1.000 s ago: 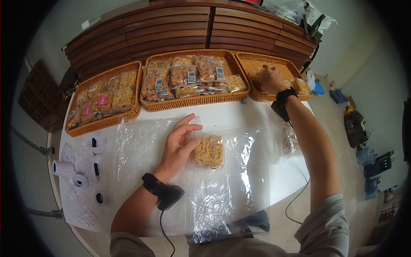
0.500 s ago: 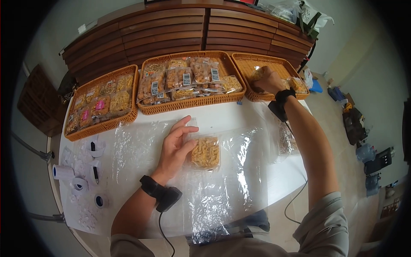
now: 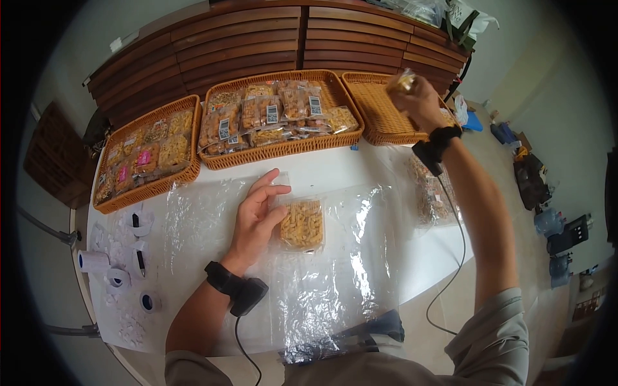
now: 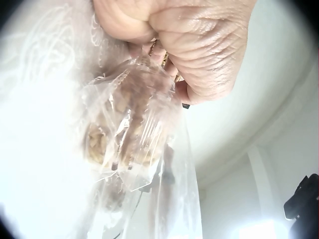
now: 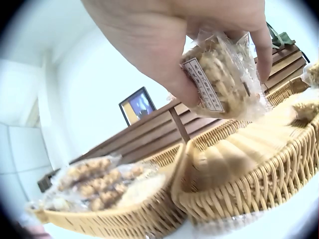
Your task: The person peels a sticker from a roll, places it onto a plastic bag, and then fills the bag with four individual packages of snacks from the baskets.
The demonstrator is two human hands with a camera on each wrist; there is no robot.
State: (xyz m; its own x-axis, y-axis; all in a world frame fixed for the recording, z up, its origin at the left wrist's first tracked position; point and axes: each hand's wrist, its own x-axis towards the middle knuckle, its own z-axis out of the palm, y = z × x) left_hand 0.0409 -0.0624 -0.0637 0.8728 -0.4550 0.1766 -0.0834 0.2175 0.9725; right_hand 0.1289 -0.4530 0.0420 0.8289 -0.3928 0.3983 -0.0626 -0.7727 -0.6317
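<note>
My left hand (image 3: 254, 225) grips the left edge of a clear packet of yellow fried-dough snacks (image 3: 304, 225), with its thumb over that edge and two fingers stretched out past it. That packet lies above a large clear plastic bag (image 3: 347, 257) on the table; in the left wrist view, crinkled film (image 4: 134, 109) runs up under the thumb. Above the right basket (image 3: 380, 119), my right hand (image 3: 421, 106) pinches another snack packet (image 3: 402, 83). A white printed label (image 5: 203, 84) shows on it in the right wrist view.
The middle basket (image 3: 283, 151) is piled with snack packets, and the left basket (image 3: 151, 193) also holds several. Label rolls (image 3: 118, 281), a black pen (image 3: 140, 260) and paper scraps lie at the table's left. More packets (image 3: 431, 193) lie by my right forearm. Behind stands a slatted wooden cabinet (image 3: 238, 48).
The right hand has come up out of the right basket with a snack packet. My left hand keeps its place at the packet on the plastic.
</note>
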